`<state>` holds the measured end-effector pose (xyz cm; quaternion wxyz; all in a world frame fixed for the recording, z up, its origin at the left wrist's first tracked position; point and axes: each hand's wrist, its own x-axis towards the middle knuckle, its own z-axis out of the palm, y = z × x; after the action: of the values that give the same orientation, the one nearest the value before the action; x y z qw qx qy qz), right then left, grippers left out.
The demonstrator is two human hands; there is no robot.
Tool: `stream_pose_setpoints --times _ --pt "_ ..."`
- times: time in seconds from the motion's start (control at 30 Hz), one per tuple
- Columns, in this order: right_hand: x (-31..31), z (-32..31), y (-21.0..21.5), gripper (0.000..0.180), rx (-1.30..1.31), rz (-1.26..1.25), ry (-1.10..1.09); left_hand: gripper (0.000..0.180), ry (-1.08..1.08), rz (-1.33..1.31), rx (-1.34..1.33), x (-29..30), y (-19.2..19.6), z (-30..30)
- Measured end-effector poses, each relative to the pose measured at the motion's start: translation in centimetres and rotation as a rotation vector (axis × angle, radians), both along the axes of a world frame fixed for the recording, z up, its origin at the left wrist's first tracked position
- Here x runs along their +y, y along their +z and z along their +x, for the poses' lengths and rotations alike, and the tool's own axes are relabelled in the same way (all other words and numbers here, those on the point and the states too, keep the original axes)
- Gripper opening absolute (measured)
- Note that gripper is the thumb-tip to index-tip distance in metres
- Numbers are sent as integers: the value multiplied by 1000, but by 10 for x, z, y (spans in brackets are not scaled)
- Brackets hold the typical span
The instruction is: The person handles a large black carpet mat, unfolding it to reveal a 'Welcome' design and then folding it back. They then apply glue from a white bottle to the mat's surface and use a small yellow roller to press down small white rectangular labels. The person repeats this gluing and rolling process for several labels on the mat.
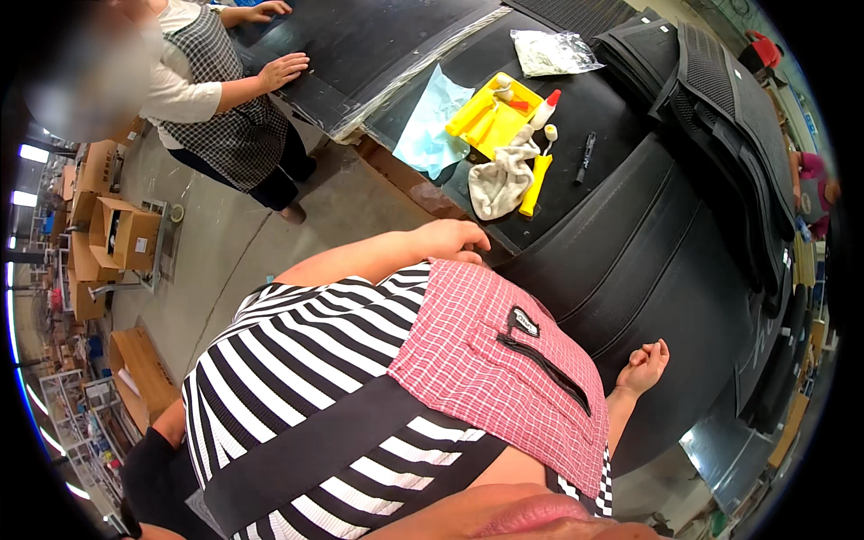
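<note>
At the far left, a co-worker (211,112) is resting a hand (284,70) on a dark table (369,40). Further right, a light blue sheet (432,126) is lying beside a yellow tray (500,135); nearer, the left hand (453,241) is bending its fingers, pinching what I cannot tell. A grey rag (493,189), a yellow-handled roller (537,184) and a marker (587,158) are lying beyond. Rightward, a black seamed panel (661,243) is stretching past the right hand (643,367), which is curling loosely; whether its fingertips are pressing together, I cannot tell.

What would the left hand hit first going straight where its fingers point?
Likely the near corner of the table, then the black mat; depth is unclear, so the left hand may already touch.
</note>
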<state>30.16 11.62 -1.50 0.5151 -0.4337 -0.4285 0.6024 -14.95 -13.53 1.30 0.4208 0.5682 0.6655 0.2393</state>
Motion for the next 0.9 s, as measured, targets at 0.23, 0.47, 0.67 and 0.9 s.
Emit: stream_pose_setpoints --times 0.23,0.47,0.67,0.9 --pt "-11 -21 8 20 -173 42 -222 17 184 164 19 10 29 -88" --pt "-76 -131 63 36 19 85 -50 15 9 210 -32 47 33 -121" --pt "-120 -194 162 82 229 493 122 21 -325 172 -195 84 47 -90" --pt "-157 -198 214 100 52 823 34 23 -514 102 -186 107 60 -70"
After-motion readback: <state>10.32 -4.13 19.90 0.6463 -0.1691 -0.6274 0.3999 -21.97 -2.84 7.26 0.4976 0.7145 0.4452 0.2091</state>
